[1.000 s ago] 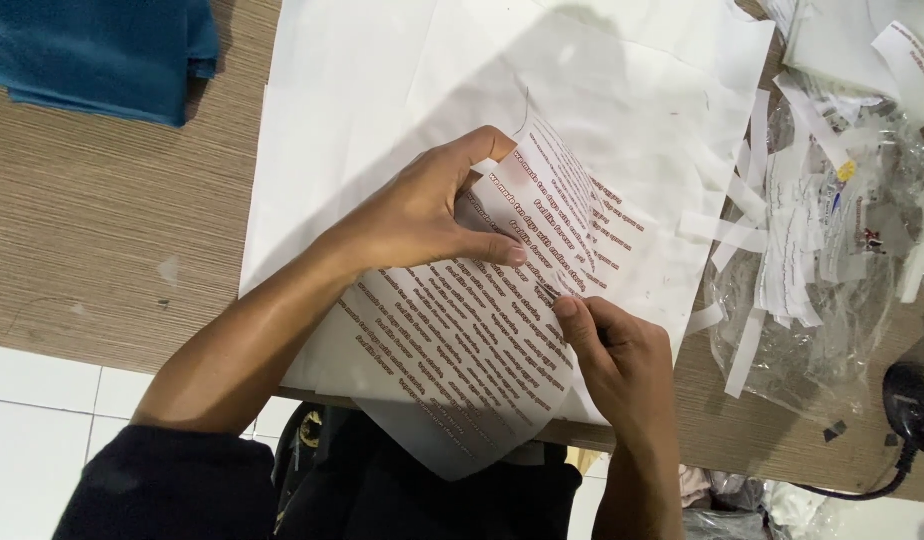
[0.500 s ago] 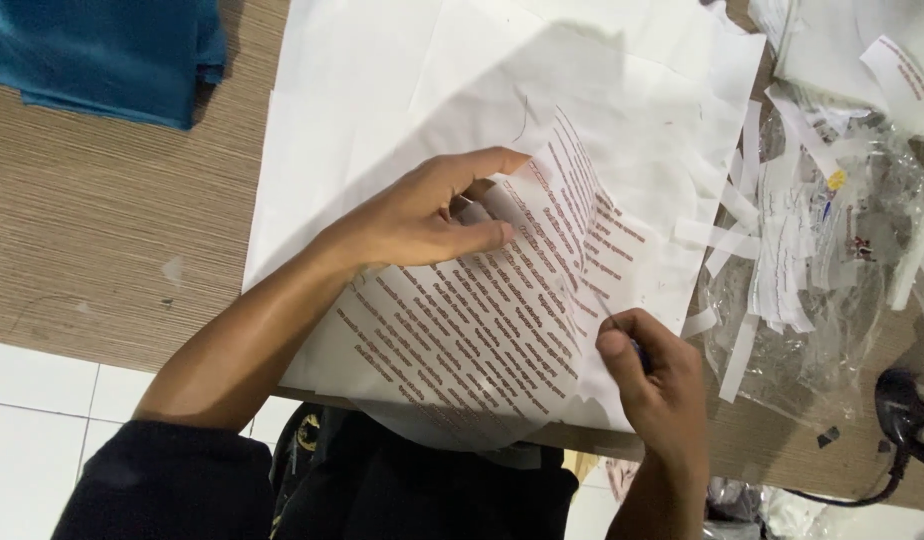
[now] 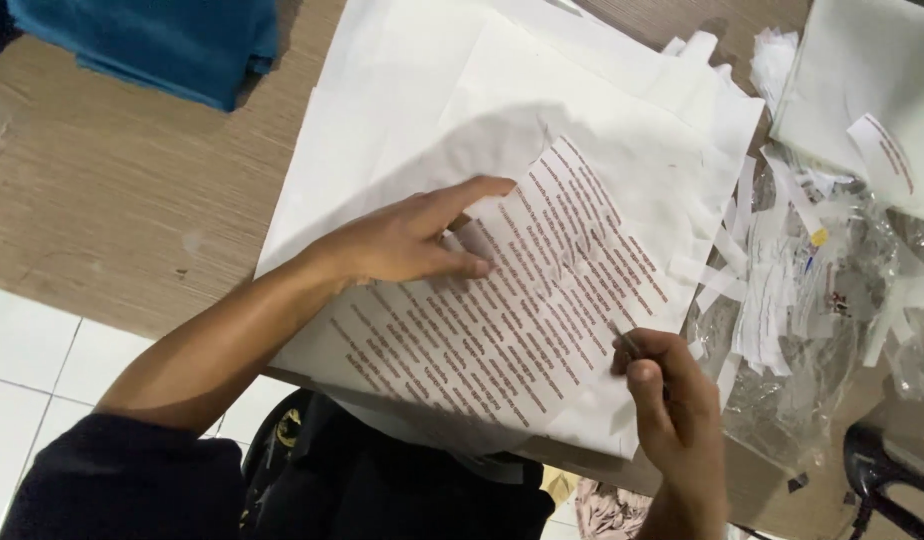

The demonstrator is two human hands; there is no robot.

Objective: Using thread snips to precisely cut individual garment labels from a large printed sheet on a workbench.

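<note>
Our left hand lies flat, pinning the printed sheet on the white paper stack; our right hand pinches a thin tool at the sheet's edge. Cut strips lie piled to the right, while most of the sheet appears uncut.

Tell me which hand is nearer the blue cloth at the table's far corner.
Left. The left hand rests on the printed sheet, below and right of the blue cloth; the right hand is farther away, at the sheet's right edge.
</note>
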